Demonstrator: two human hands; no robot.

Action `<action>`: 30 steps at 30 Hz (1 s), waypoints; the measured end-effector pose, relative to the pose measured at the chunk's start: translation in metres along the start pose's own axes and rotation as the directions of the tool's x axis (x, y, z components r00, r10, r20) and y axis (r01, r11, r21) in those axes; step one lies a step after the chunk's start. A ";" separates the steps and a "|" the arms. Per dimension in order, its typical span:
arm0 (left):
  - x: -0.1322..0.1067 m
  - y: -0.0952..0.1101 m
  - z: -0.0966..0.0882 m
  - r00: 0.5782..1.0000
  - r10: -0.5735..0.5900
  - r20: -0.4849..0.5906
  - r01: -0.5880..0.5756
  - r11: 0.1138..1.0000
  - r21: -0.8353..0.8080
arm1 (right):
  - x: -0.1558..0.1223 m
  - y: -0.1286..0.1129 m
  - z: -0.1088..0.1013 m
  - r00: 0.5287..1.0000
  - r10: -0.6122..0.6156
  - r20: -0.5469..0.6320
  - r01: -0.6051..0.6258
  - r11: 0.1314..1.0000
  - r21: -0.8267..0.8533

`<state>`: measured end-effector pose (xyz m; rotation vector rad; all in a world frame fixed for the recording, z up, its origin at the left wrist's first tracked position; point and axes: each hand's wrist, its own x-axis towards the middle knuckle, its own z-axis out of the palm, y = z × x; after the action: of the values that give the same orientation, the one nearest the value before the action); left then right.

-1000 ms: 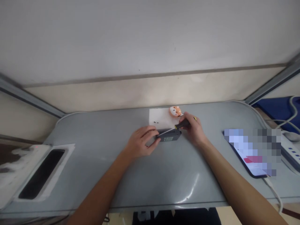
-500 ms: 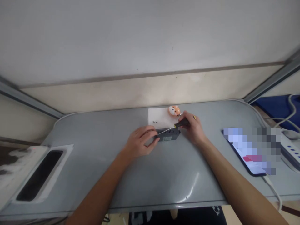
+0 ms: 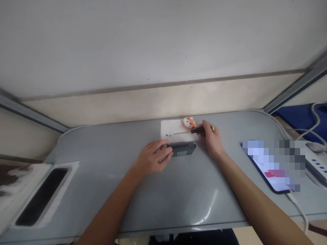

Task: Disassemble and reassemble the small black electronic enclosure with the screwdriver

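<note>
My left hand (image 3: 155,156) grips the left end of a small dark box (image 3: 182,149) with a slotted top edge and a pale label on its front. The box stands on the grey desk. In my right hand (image 3: 211,136) is a screwdriver (image 3: 198,130) with a black and yellow handle, its thin shaft pointing left over a white paper (image 3: 176,126). Near the shaft's tip lie small dark screws (image 3: 168,135) on the paper. An orange and white animal-faced trinket (image 3: 189,122) rests on the paper's right part, just beyond my right hand.
On the left, a black phone (image 3: 42,195) lies on white paper. A lit phone (image 3: 270,170), partly pixelated, sits on the right with a white cable (image 3: 297,206), beside a white power strip (image 3: 318,165). A wall (image 3: 127,105) rises behind the desk (image 3: 107,146).
My right hand has lifted the screwdriver away from the box's left end, and its tip is now over the paper by the screws. My left hand stays on the box.
</note>
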<state>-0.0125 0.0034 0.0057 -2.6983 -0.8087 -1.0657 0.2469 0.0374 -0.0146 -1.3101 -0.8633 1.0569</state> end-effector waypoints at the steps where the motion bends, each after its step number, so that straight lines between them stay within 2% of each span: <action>1: 0.000 0.000 0.000 1.000 0.012 0.013 -0.012 1.000 0.005 | 0.001 0.002 0.001 1.000 -0.026 0.007 0.027 0.999 -0.041; 4: -0.002 -0.001 0.001 0.999 0.021 0.036 -0.021 1.000 -0.009 | 0.000 0.006 0.002 0.995 -0.074 0.072 0.083 0.989 -0.120; 9: -0.001 0.000 -0.002 0.999 -0.037 0.037 0.039 0.997 -0.071 | -0.005 0.005 0.003 0.983 -0.091 0.163 0.117 0.980 -0.163; 14: 0.001 -0.001 -0.009 0.992 -0.109 0.065 0.117 0.982 -0.148 | -0.005 0.005 0.004 0.983 -0.084 0.163 0.116 0.974 -0.197; 20: -0.001 -0.010 -0.015 0.983 -0.147 0.107 0.164 0.970 -0.177 | -0.002 0.006 0.005 0.987 -0.073 0.144 0.098 0.980 -0.176; 23: -0.002 -0.014 -0.016 0.983 -0.158 0.092 0.173 0.967 -0.189 | -0.001 0.007 0.005 0.983 -0.088 0.162 0.119 0.975 -0.189; 27: -0.001 -0.012 -0.014 0.993 -0.121 -0.009 0.119 0.987 -0.111 | 0.003 0.008 0.004 0.993 -0.032 0.109 0.043 0.994 -0.101; 30: 0.003 -0.002 -0.009 0.996 -0.084 -0.022 0.083 0.996 -0.019 | 0.007 0.004 0.001 0.998 0.045 0.053 -0.047 0.998 0.046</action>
<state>-0.0174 0.0036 0.0141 -2.6833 -0.9200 -1.1242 0.2481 0.0436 -0.0191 -1.2734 -0.8455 1.1450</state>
